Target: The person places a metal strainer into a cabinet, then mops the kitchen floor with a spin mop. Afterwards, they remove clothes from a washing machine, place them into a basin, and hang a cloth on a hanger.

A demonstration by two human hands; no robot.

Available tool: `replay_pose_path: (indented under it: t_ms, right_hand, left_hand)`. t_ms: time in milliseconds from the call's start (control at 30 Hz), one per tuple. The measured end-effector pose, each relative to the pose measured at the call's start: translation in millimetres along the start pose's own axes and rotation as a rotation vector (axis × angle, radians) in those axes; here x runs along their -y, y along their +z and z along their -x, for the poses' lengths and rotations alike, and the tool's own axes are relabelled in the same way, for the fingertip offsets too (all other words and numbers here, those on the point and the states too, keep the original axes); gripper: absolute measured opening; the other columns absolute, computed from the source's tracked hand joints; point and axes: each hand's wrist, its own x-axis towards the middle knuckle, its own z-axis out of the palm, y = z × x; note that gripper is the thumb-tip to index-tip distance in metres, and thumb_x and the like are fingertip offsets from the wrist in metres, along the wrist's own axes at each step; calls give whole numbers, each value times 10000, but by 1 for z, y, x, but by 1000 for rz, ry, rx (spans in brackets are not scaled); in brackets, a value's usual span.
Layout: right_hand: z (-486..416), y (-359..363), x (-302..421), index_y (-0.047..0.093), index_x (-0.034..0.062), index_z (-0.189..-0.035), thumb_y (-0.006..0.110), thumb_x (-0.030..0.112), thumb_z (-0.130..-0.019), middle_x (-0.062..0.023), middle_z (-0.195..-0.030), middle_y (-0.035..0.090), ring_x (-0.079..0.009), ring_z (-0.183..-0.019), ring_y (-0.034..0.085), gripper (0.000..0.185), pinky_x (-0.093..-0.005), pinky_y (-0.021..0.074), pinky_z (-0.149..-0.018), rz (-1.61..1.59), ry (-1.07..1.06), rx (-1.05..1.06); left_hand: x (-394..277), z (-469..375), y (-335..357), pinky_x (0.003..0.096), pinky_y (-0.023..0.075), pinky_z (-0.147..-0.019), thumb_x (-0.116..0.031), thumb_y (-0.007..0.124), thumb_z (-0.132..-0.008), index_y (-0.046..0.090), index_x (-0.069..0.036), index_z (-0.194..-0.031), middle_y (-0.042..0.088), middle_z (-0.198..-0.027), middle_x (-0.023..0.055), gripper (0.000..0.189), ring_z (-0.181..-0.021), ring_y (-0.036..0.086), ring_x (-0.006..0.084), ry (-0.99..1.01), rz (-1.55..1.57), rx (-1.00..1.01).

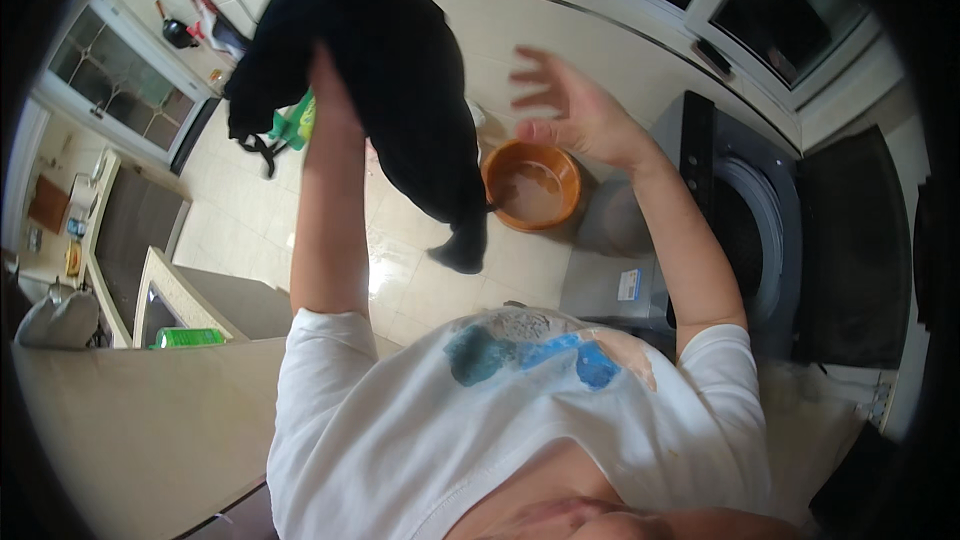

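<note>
A black cloth garment point(382, 52) hangs in the air before me, with loose straps or ties at its left side. My left hand point(324, 71) holds it up from below; the cloth covers most of the fingers. My right hand point(562, 105) is raised to the right of the garment, empty, its fingers spread and a little blurred. Below that hand an orange basin point(576, 187) with cloudy water stands on the floor. On the right is a grey top-loading washing machine point(611, 281), its dark lid point(851, 255) raised and the drum opening partly hidden by my right forearm.
A window point(697, 7) with a sill runs above the washer. Green packaging point(300, 124) shows behind the garment. At left are a counter point(109, 217), a green container point(187, 337) and a glazed door point(127, 82). A pan point(178, 34) hangs on the wall.
</note>
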Motion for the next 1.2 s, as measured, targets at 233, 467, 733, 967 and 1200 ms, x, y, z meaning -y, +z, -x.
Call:
replay_pose_path:
  t_ms: [233, 467, 733, 967, 1200]
  right_hand:
    - [-53, 102, 18, 327, 36, -1371, 886, 251, -560, -158, -1257, 497, -317, -1165, 482, 1008, -383, 424, -972, 16, -454, -303]
    - [-74, 87, -20, 568, 0, -1109, 618, 531, -824, -66, -973, 621, -133, -799, 602, 604, -245, 506, -621, -904, 351, -188]
    - [-66, 109, -19, 604, -5, -1100, 527, 348, -939, -6, -898, 611, -82, -788, 538, 396, -227, 446, -712, -639, -2, -110]
    - [-46, 121, 20, 609, 39, -1053, 606, 294, -895, -28, -983, 609, -95, -915, 548, 300, -242, 457, -812, -790, -46, 200]
    - [-40, 114, 32, 539, 39, -1176, 677, 448, -798, -63, -1070, 608, -154, -951, 578, 573, -281, 469, -866, -1324, 258, 285]
  left_hand:
    - [33, 72, -38, 370, 353, -1042, -267, 586, -884, 380, -49, -1358, 463, -1334, 115, 561, -1237, 425, 257, -25, -507, 148]
    - [-17, 113, -60, 278, 408, -925, -86, 619, -791, 487, -6, -1263, 560, -1166, 97, 496, -1074, 517, 165, -334, -451, -14]
    - [-37, 136, -131, 316, 452, -917, -148, 533, -913, 582, 14, -1144, 629, -1088, 80, 286, -1030, 580, 150, -116, -205, -181]
    - [-3, 169, -118, 343, 405, -979, -597, 485, -852, 468, 10, -1287, 576, -1212, 127, 748, -1118, 550, 232, -440, -196, -141]
    - [-10, 145, -100, 286, 432, -946, -344, 681, -792, 356, 31, -1343, 508, -1271, 128, 742, -1102, 544, 210, -535, 280, 215]
